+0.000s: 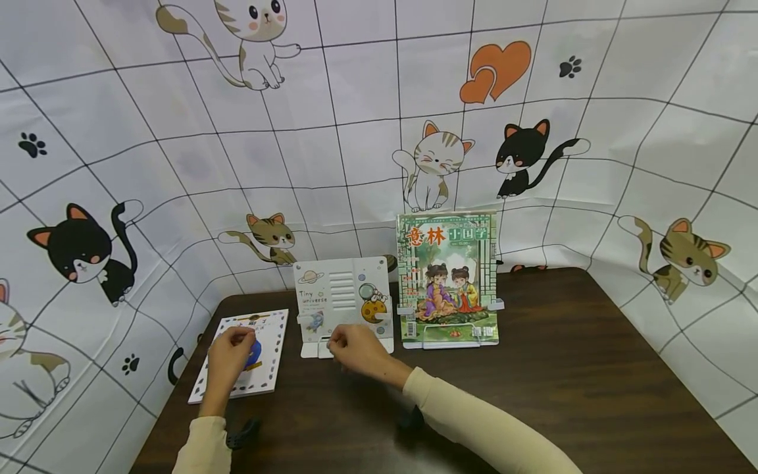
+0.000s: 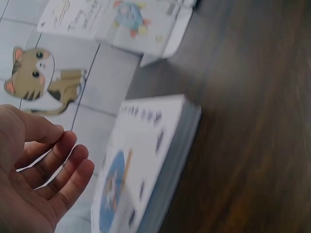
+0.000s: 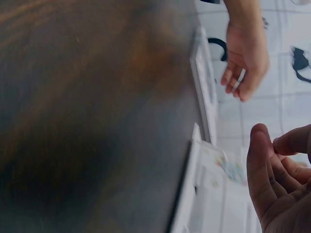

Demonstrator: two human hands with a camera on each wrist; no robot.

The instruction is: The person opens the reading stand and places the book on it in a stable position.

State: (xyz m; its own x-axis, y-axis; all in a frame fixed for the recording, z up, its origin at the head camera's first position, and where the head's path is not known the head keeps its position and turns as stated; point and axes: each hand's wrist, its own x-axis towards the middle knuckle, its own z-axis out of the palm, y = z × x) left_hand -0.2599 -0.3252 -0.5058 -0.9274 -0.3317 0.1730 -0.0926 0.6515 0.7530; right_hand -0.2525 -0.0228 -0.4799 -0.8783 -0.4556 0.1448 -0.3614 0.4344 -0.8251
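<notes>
In the head view my left hand (image 1: pixel 229 352) hovers over a white book (image 1: pixel 269 336) with a blue picture, lying at the table's left. The left wrist view shows its fingers (image 2: pixel 73 184) loosely bent, with nothing held between them. This book (image 2: pixel 146 141) looks thick there. My right hand (image 1: pixel 358 349) is in front of the lower edge of a white "Tiny universe" book stand (image 1: pixel 340 289) that bears no book. Its fingers (image 3: pixel 260 160) are loosely bent too, thumb and forefinger close together, and no object shows between them.
Right of that stand, a green illustrated magazine (image 1: pixel 447 276) stands upright on a second stand, held by clear clips (image 1: pixel 496 305). A dark brown wooden table (image 1: pixel 568 368) lies under everything. Behind it hangs a white gridded cloth (image 1: pixel 355 85) printed with cats.
</notes>
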